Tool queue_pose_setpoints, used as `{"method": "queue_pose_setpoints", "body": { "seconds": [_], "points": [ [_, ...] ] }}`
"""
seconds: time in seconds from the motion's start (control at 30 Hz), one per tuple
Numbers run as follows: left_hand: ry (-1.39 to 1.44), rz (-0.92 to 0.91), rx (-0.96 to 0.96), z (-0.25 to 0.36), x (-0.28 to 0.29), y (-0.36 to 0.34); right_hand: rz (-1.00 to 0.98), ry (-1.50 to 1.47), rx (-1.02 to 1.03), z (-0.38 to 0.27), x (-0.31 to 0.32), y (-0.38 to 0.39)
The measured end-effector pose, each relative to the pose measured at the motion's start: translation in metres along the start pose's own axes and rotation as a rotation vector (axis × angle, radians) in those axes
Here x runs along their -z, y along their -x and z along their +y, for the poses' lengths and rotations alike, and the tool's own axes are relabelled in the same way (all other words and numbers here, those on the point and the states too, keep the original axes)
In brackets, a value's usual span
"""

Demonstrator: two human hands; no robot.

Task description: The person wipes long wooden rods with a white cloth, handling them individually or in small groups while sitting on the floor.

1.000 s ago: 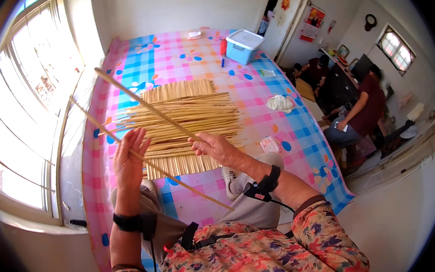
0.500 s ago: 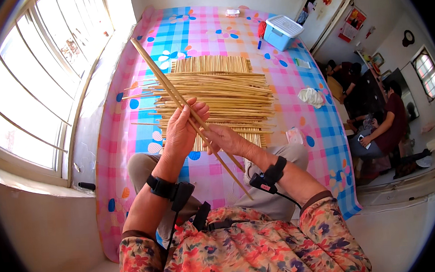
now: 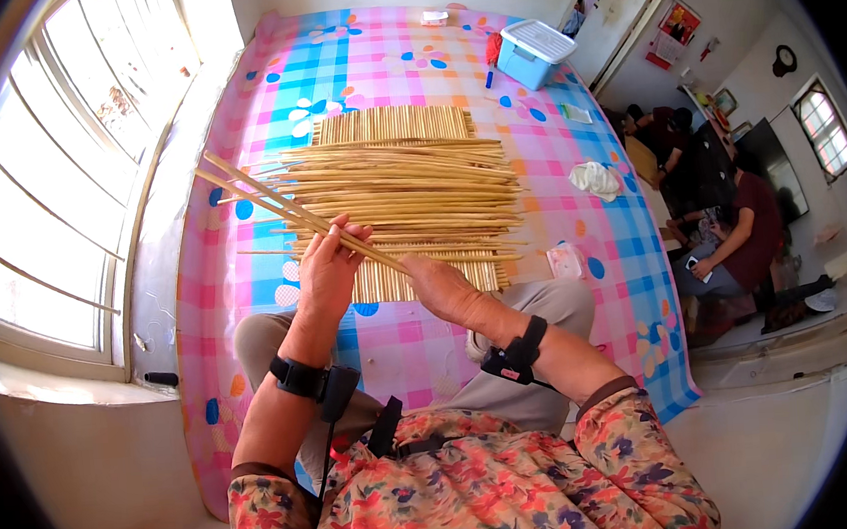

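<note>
two sticks (image 3: 306, 216) are sloping flatter than before; left hand (image 3: 329, 272) is pinching both, right hand (image 3: 442, 287) is gripping their lower ends.

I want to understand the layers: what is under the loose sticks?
Slatted matting shows past the far and near sides of the loose sticks, and the checked sheet beneath their left ends. What lies under the middle is hidden.

Room in a home, wide checked floral cover (image 3: 628, 281) spread like bedding, barred window (image 3: 61, 209) alongside, white door (image 3: 627, 19), red wall hanging (image 3: 677, 24), small framed picture (image 3: 726, 101), large dark screen (image 3: 777, 170).
</note>
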State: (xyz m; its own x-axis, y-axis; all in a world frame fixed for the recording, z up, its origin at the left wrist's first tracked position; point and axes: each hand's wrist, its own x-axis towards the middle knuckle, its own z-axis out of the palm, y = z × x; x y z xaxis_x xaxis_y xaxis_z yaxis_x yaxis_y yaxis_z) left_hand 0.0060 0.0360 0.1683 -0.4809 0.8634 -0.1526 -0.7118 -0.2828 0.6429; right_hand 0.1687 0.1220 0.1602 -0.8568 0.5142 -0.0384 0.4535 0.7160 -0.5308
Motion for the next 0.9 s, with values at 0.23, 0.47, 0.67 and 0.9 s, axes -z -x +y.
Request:
{"method": "queue_pose_setpoints", "body": {
  "seconds": [0.23,0.47,0.67,0.9],
  "points": [
    [-0.839,-0.164,0.288,0.008,0.023,0.0,0.295,0.095,0.092,0.017,0.051,-0.033],
    [-1.076,-0.268,0.359,0.007,0.037,-0.011,0.337,0.183,0.192,0.05,0.081,-0.041],
    [-1.279,-0.375,0.468,0.003,0.042,0.006,0.179,0.229,-0.008,0.083,0.077,0.005],
    [-1.417,-0.872,0.762,-0.072,0.07,0.071,0.255,0.169,-0.035,0.098,0.09,0.053]
  ]
}}
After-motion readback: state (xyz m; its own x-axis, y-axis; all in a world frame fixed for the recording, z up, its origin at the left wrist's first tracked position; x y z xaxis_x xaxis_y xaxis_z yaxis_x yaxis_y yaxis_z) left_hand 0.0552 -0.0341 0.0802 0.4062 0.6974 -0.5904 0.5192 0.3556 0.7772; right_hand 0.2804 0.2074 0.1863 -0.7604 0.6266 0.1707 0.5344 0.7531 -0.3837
